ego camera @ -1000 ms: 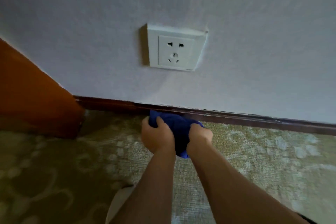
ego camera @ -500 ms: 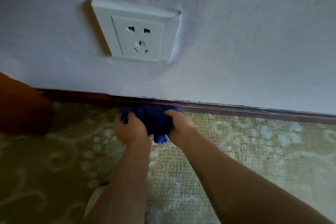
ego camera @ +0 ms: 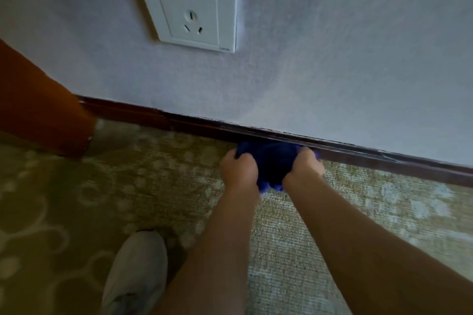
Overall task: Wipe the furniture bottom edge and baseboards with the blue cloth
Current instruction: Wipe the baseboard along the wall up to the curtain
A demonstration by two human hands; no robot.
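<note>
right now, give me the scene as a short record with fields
cloth: blue, bunched, pressed to the baseboard
left hand: grips the cloth's left side
right hand: grips its right side
baseboard: dark wood, along the wall's foot
socket: white, on the wall, up and left of the cloth
furniture: brown, far left
floor: patterned carpet
shoe: pale, lower left

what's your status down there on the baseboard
Left hand and right hand both grip the bunched blue cloth. Cloth pressed against the dark wooden baseboard. Nothing in the way.
</note>
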